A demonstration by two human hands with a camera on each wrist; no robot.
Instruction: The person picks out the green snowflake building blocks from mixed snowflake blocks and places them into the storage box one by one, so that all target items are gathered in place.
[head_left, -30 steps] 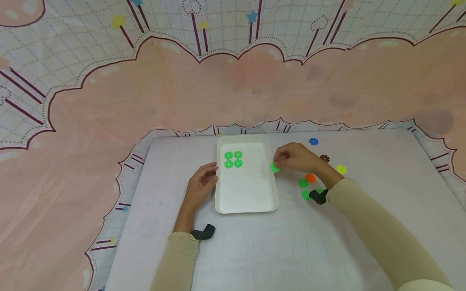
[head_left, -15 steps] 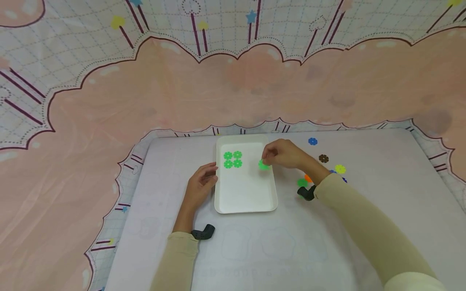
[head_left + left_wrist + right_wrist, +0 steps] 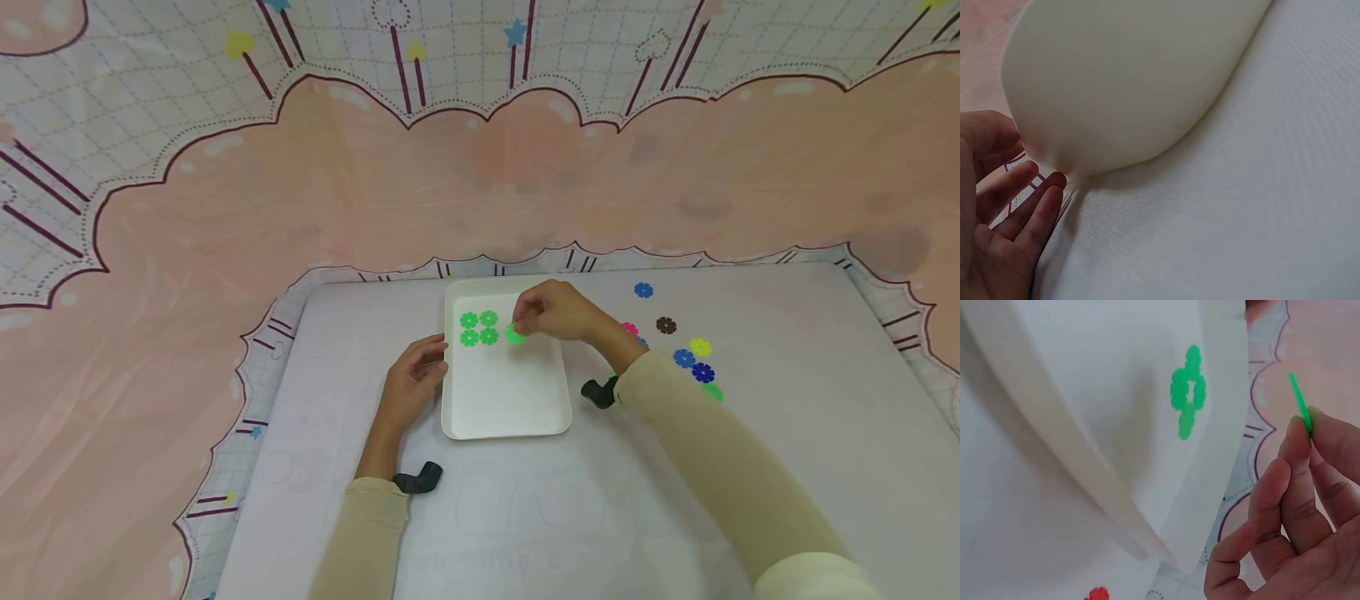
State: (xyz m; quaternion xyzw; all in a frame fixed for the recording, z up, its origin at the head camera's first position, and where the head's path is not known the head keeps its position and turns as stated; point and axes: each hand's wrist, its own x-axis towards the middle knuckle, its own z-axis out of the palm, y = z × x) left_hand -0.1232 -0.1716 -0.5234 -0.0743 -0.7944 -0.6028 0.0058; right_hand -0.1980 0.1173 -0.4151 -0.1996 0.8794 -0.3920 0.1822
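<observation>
My right hand (image 3: pixel 561 311) pinches a thin green flower-shaped plastic disc (image 3: pixel 513 335) between thumb and fingertips, over the upper right part of a white rectangular tray (image 3: pixel 506 412). Seen edge-on in the right wrist view, the green disc (image 3: pixel 1298 397) stands up from the fingertips. Several green discs (image 3: pixel 488 336) of the same kind lie together in a square block at the tray's upper left. At the tray's left side, my left hand (image 3: pixel 411 375) rests with loosely bent fingers. Its fingertips touch the outer edge of the tray (image 3: pixel 1116 81) in the left wrist view.
Right of the tray, loose flower discs lie scattered: a blue one (image 3: pixel 643 290), a brown one (image 3: pixel 666 326), a yellow one (image 3: pixel 700 347), a dark blue one (image 3: pixel 702 372) and others. My right forearm covers part of them. A patterned cloth (image 3: pixel 480 183) hangs behind the white table (image 3: pixel 525 517).
My right hand has carried the green disc leftward, from beside the tray's right edge to above its inside. The left hand and the tray have stayed in place.
</observation>
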